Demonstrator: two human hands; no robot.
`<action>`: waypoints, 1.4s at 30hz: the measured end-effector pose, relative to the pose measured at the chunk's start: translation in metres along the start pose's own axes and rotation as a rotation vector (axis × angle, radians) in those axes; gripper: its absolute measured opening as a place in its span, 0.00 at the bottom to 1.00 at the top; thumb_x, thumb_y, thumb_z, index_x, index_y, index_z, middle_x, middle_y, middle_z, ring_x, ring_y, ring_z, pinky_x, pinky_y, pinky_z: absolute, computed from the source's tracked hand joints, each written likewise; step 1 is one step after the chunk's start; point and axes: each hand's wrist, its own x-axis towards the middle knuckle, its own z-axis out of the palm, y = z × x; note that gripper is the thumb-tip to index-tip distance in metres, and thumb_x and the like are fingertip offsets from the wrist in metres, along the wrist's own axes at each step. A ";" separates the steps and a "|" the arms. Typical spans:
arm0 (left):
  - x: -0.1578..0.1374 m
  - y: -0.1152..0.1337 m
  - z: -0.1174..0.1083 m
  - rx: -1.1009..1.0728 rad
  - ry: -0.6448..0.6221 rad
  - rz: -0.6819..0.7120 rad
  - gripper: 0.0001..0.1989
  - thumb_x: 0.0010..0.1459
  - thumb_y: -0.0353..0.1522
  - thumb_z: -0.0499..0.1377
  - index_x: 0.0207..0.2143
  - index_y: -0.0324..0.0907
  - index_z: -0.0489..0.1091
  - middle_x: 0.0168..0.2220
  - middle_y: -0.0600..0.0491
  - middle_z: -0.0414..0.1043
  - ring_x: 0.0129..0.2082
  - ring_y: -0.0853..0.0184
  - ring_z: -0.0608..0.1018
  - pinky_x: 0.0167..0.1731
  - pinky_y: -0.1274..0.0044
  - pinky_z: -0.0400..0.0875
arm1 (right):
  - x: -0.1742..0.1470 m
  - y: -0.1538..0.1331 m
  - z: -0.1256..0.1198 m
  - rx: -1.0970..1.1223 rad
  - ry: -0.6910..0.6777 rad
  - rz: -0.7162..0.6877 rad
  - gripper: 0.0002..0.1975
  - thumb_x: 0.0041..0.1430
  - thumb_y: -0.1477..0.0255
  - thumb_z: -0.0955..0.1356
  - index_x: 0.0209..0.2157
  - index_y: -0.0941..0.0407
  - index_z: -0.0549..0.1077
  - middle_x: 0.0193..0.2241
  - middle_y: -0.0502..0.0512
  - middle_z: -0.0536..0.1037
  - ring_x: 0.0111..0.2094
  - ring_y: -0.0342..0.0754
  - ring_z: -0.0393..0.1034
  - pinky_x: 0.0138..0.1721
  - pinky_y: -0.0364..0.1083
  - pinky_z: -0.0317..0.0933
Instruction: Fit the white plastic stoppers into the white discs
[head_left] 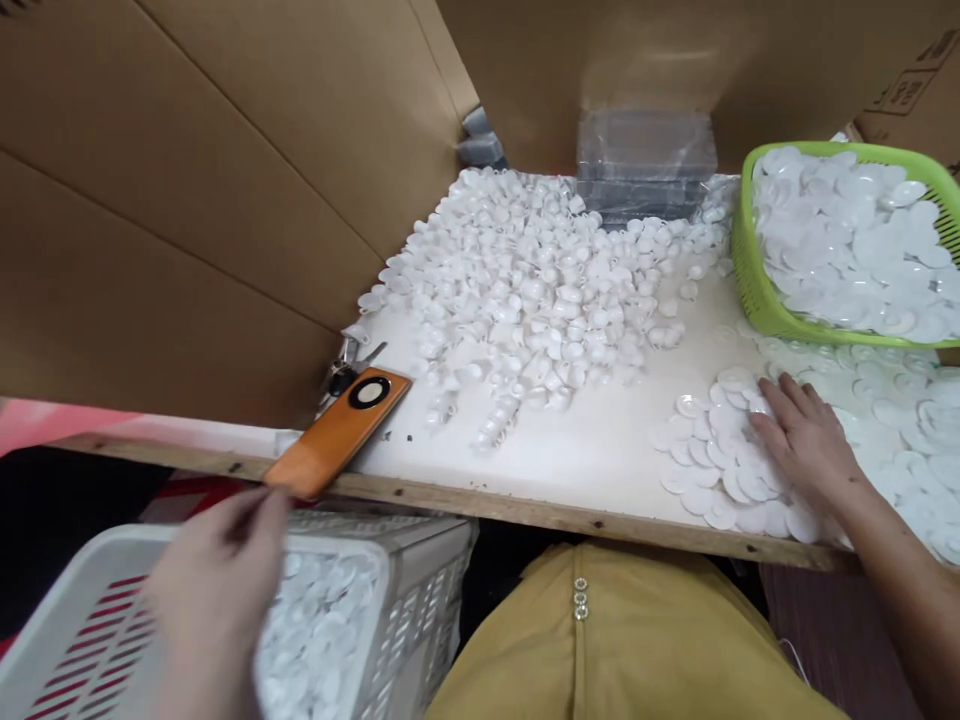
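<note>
My right hand (pixel 810 440) lies on a loose pile of thin white plastic discs (pixel 720 440), like toy saucers, at the table's right side. Its fingers are stretched out and somewhat apart. My left hand (pixel 221 575), smeared by motion, hangs over a white plastic basket (pixel 382 570) below the table edge. Its fingers look curled, and whether anything is between them is not clear. Inside that basket are many small white plastic pieces (pixel 319 620). An orange phone (pixel 337 430) lies at the table's front edge, close beyond my left fingertips.
A large heap of tiny white toy cups (pixel 525 280) covers the table's middle. At the back right stands a green basket (pixel 772 310) full of white discs. Clear plastic boxes (pixel 645 165) stand at the back. Cardboard walls (pixel 225 180) enclose the left and rear. Keys (pixel 343 375) lie behind the phone.
</note>
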 end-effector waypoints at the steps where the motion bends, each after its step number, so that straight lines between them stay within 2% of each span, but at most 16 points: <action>1: 0.003 0.023 0.017 -0.023 0.060 0.003 0.11 0.60 0.40 0.53 0.34 0.45 0.71 0.31 0.58 0.73 0.36 0.60 0.75 0.38 0.66 0.72 | 0.000 -0.001 0.001 0.021 0.006 -0.016 0.28 0.66 0.57 0.54 0.59 0.58 0.64 0.62 0.65 0.60 0.61 0.68 0.53 0.56 0.64 0.54; 2: 0.007 0.053 0.034 -0.100 0.031 0.094 0.11 0.59 0.39 0.53 0.33 0.44 0.72 0.32 0.56 0.74 0.36 0.61 0.75 0.39 0.68 0.72 | 0.000 -0.002 0.003 0.045 0.022 -0.029 0.27 0.66 0.58 0.54 0.58 0.59 0.65 0.61 0.65 0.61 0.61 0.67 0.53 0.56 0.64 0.55; 4: 0.011 0.122 0.069 -0.208 -0.136 0.392 0.13 0.61 0.38 0.51 0.35 0.41 0.73 0.35 0.52 0.76 0.37 0.64 0.76 0.40 0.73 0.71 | 0.002 -0.001 0.005 0.101 0.069 -0.057 0.26 0.66 0.58 0.55 0.55 0.59 0.68 0.60 0.66 0.64 0.61 0.65 0.55 0.56 0.62 0.56; 5: 0.011 0.158 0.084 -0.196 -0.200 0.506 0.15 0.62 0.37 0.50 0.34 0.41 0.73 0.34 0.50 0.75 0.36 0.65 0.76 0.39 0.74 0.70 | 0.002 -0.001 0.006 0.131 0.097 -0.072 0.25 0.66 0.59 0.56 0.54 0.59 0.69 0.59 0.67 0.65 0.60 0.64 0.57 0.56 0.62 0.57; 7: 0.010 0.219 0.110 -0.079 -0.303 0.629 0.18 0.65 0.39 0.48 0.35 0.39 0.74 0.34 0.47 0.74 0.35 0.63 0.76 0.34 0.74 0.70 | 0.003 0.001 0.006 0.173 0.160 -0.104 0.22 0.64 0.59 0.59 0.50 0.59 0.72 0.56 0.67 0.67 0.57 0.62 0.61 0.55 0.61 0.58; 9: 0.007 0.259 0.130 0.058 -0.367 0.667 0.20 0.65 0.41 0.48 0.37 0.36 0.74 0.36 0.44 0.73 0.34 0.60 0.77 0.31 0.73 0.69 | 0.003 0.002 0.002 0.187 0.226 -0.142 0.19 0.63 0.60 0.62 0.44 0.58 0.74 0.53 0.67 0.70 0.56 0.63 0.62 0.53 0.62 0.59; 11: 0.007 0.278 0.145 0.151 -0.396 0.691 0.20 0.65 0.40 0.48 0.40 0.35 0.74 0.37 0.42 0.72 0.36 0.57 0.77 0.31 0.72 0.69 | 0.004 0.002 -0.005 0.188 0.286 -0.165 0.15 0.61 0.61 0.64 0.38 0.57 0.76 0.49 0.65 0.72 0.54 0.63 0.63 0.51 0.62 0.61; 16: 0.009 0.273 0.156 0.182 -0.375 0.787 0.13 0.61 0.36 0.53 0.42 0.37 0.71 0.37 0.44 0.71 0.40 0.56 0.75 0.34 0.71 0.68 | 0.009 -0.017 -0.034 0.235 0.368 -0.188 0.10 0.60 0.64 0.66 0.32 0.54 0.76 0.34 0.59 0.75 0.39 0.56 0.69 0.41 0.55 0.65; 18: 0.008 0.268 0.152 0.173 -0.369 0.826 0.12 0.60 0.35 0.54 0.42 0.38 0.71 0.38 0.45 0.71 0.40 0.57 0.74 0.34 0.72 0.68 | 0.012 -0.040 -0.042 0.333 0.305 -0.268 0.08 0.61 0.66 0.66 0.32 0.54 0.75 0.31 0.57 0.75 0.35 0.53 0.70 0.36 0.51 0.65; 21: 0.004 0.258 0.145 0.168 -0.371 0.860 0.10 0.60 0.30 0.53 0.42 0.40 0.69 0.39 0.45 0.70 0.38 0.59 0.74 0.33 0.72 0.68 | 0.011 -0.087 -0.041 0.514 0.098 -0.463 0.06 0.62 0.71 0.64 0.34 0.54 0.73 0.30 0.55 0.76 0.32 0.48 0.70 0.32 0.47 0.65; 24: 0.001 0.241 0.142 0.152 -0.377 0.825 0.11 0.61 0.27 0.49 0.43 0.42 0.68 0.40 0.47 0.69 0.33 0.63 0.73 0.28 0.74 0.66 | 0.005 -0.127 -0.023 0.543 0.025 -0.688 0.05 0.63 0.74 0.63 0.35 0.55 0.71 0.40 0.59 0.77 0.43 0.53 0.71 0.43 0.53 0.66; 26: -0.002 0.226 0.143 0.130 -0.383 0.829 0.14 0.61 0.26 0.47 0.46 0.43 0.67 0.40 0.49 0.68 0.30 0.65 0.72 0.25 0.76 0.66 | 0.001 -0.137 -0.008 0.528 0.030 -0.770 0.05 0.63 0.75 0.62 0.35 0.56 0.69 0.47 0.61 0.75 0.51 0.55 0.67 0.50 0.58 0.62; 29: -0.007 0.205 0.145 0.053 -0.385 0.914 0.19 0.61 0.26 0.47 0.52 0.46 0.65 0.40 0.50 0.68 0.35 0.65 0.73 0.30 0.76 0.70 | 0.001 -0.126 0.008 0.551 0.062 -0.729 0.04 0.64 0.74 0.62 0.38 0.56 0.67 0.49 0.64 0.74 0.53 0.54 0.67 0.55 0.59 0.60; 34: -0.016 0.189 0.140 -0.213 -0.409 0.960 0.23 0.54 0.26 0.53 0.54 0.38 0.65 0.49 0.43 0.67 0.47 0.59 0.72 0.48 0.68 0.71 | 0.013 -0.080 0.016 0.548 0.147 -0.607 0.05 0.63 0.73 0.63 0.41 0.55 0.68 0.47 0.63 0.75 0.51 0.54 0.68 0.52 0.58 0.63; 38: -0.018 0.195 0.136 -0.336 -0.508 0.820 0.16 0.57 0.28 0.54 0.49 0.39 0.68 0.48 0.44 0.66 0.45 0.62 0.73 0.45 0.70 0.72 | 0.021 -0.068 0.008 0.566 0.156 -0.488 0.06 0.62 0.71 0.64 0.38 0.54 0.72 0.43 0.60 0.75 0.47 0.53 0.70 0.47 0.56 0.65; 42: -0.015 0.206 0.139 -0.481 -0.608 0.677 0.12 0.57 0.29 0.56 0.45 0.42 0.69 0.42 0.50 0.70 0.38 0.67 0.73 0.41 0.74 0.71 | 0.022 -0.078 -0.011 0.602 0.151 -0.293 0.08 0.60 0.65 0.66 0.33 0.52 0.75 0.33 0.57 0.74 0.38 0.52 0.70 0.40 0.53 0.66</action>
